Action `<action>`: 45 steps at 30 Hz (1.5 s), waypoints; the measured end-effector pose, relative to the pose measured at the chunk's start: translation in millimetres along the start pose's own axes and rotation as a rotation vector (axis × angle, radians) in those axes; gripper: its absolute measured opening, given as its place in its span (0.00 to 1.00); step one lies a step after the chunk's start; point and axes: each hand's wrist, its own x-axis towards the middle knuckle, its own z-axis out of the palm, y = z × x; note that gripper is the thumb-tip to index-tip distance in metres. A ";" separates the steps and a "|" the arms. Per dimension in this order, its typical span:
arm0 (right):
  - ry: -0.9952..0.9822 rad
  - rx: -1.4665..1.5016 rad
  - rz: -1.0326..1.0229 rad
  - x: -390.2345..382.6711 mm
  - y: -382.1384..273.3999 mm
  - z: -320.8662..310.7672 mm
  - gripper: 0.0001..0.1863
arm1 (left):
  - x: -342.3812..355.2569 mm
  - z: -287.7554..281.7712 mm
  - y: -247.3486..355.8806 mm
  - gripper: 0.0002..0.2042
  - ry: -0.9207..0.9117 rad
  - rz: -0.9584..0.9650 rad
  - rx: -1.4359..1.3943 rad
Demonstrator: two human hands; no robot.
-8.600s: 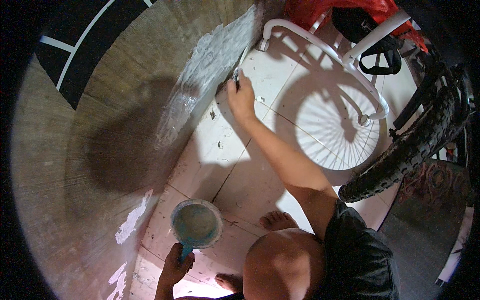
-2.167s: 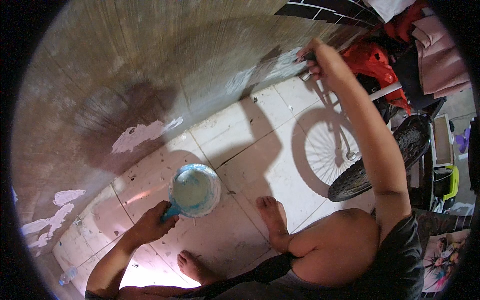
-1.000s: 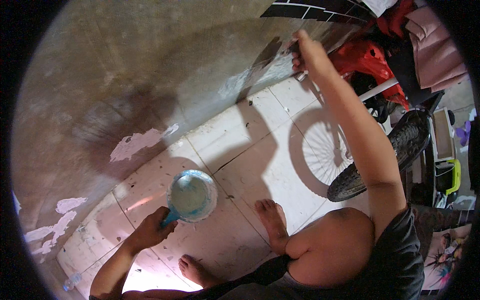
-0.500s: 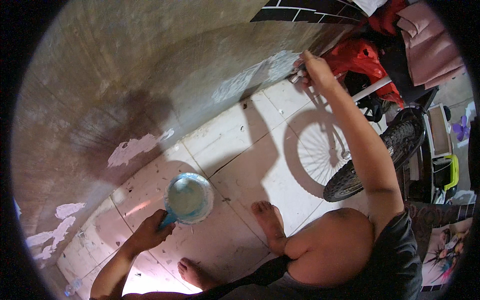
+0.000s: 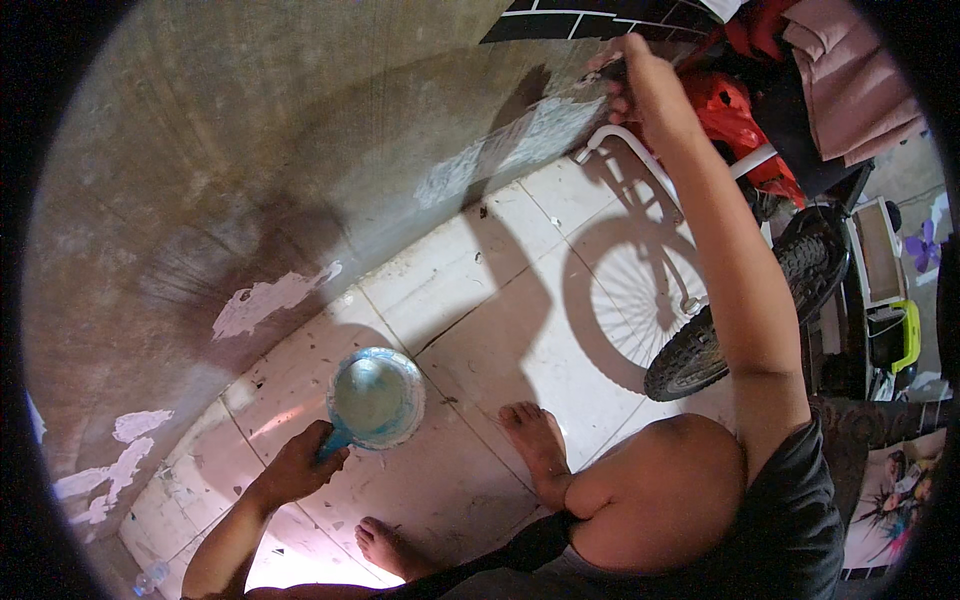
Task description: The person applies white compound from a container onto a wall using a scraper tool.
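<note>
My left hand point(image 5: 292, 470) is closed round the handle of a blue dipper point(image 5: 416, 392), which I hold over the floor. Inside it is a pale, whitish liquid point(image 5: 368, 396), and white smears coat the rim. At the upper right, my right hand point(image 5: 645, 85) is up close to the bare grey wall point(image 5: 260, 130), its fingers bent. Whatever it grips is small and mostly hidden by the fingers. Below and left of that hand, a whitish streaky patch point(image 5: 530, 140) covers the foot of the wall, partly in my arm's shadow.
Right of my foot point(image 5: 532, 445) stands a knobbly bicycle tyre point(image 5: 690, 368). A curved white tube point(image 5: 660, 175), a red plastic bag point(image 5: 725, 105) and a pink cloth point(image 5: 850, 75) lie beyond my right forearm. Black tiles point(image 5: 560, 22) line the upper wall. Crumbs litter the pale floor tiles point(image 5: 470, 400).
My right hand has risen along the wall, away from the floor, uncovering the white tube's curved end. My left hand and the dipper stay almost where they were.
</note>
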 end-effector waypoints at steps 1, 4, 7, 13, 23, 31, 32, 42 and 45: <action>0.017 -0.006 -0.064 -4.9 -5.6 -3.8 0.24 | -0.2 0.4 -1.6 0.16 -0.003 -0.005 -0.017; 0.124 -0.101 -0.035 9.1 -1.3 -18.3 0.24 | 3.2 1.2 -3.0 0.16 -0.018 0.011 -0.054; 0.041 -0.177 -0.021 31.3 41.5 -24.1 0.25 | 4.7 1.1 -1.6 0.16 -0.025 0.032 -0.055; 0.009 -0.140 -0.021 38.3 63.5 10.9 0.25 | 6.0 0.0 -5.7 0.17 -0.027 0.024 -0.047; 0.003 -0.263 -0.256 -9.8 -12.2 -0.3 0.29 | 6.7 -0.2 -0.6 0.16 -0.017 0.046 -0.022; -0.027 -0.357 -0.162 -32.3 23.7 56.5 0.30 | 2.3 1.6 -10.9 0.15 -0.006 -0.020 -0.099; -0.044 -0.387 -0.274 -46.9 23.8 64.8 0.29 | 3.5 2.3 -9.5 0.15 -0.008 -0.029 -0.101; -0.412 -0.588 -0.376 -121.5 -0.6 74.3 0.26 | 7.9 4.6 -13.6 0.15 -0.010 -0.012 -0.143; -0.537 -0.727 -0.292 -109.1 17.9 70.2 0.25 | 7.6 7.7 -10.2 0.14 -0.010 0.003 -0.118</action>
